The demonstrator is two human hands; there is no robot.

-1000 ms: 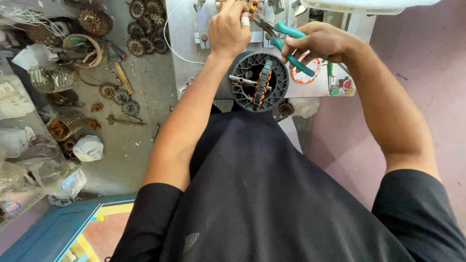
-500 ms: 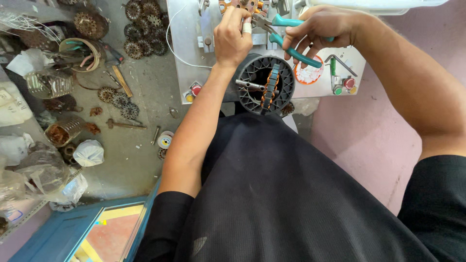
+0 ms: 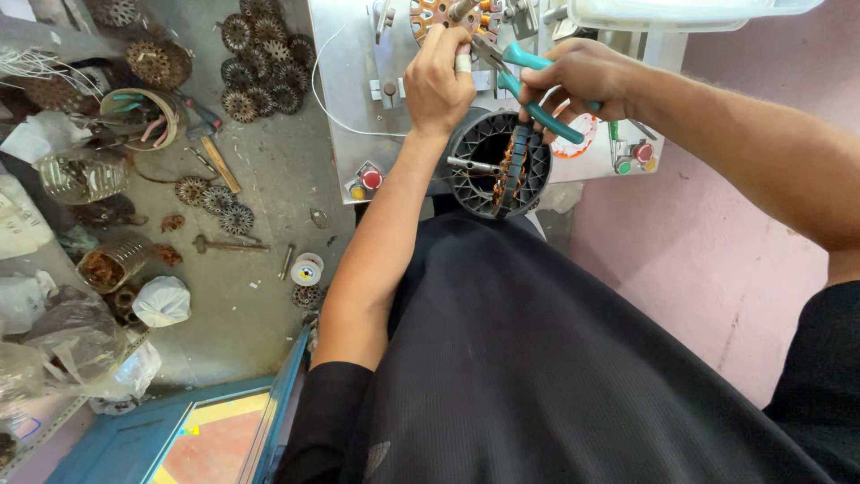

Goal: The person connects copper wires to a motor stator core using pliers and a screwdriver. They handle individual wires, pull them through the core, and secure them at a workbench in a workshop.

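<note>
My right hand (image 3: 582,76) grips teal-handled pliers (image 3: 528,85), whose jaws point up-left toward a copper-wound stator (image 3: 430,13) mounted on a grey metal winding machine (image 3: 349,99) at the top. My left hand (image 3: 439,85), a white band on one finger, is closed at the stator's lower edge, next to the plier jaws; what it pinches is hidden. Just below both hands a round black ribbed housing (image 3: 497,166) with a metal shaft and copper coils sits at the machine's front, above my dark-clothed lap.
Red, yellow and green push buttons (image 3: 367,179) sit on the machine's front panel. On the concrete floor to the left lie several stator cores (image 3: 260,49), a hammer (image 3: 210,148), a wire spool (image 3: 306,269), plastic bags and containers. A pink wall is to the right.
The view has shifted slightly, so the machine and housing sit lower in the frame. Both hands stay at the stator, the pliers held the same way.
</note>
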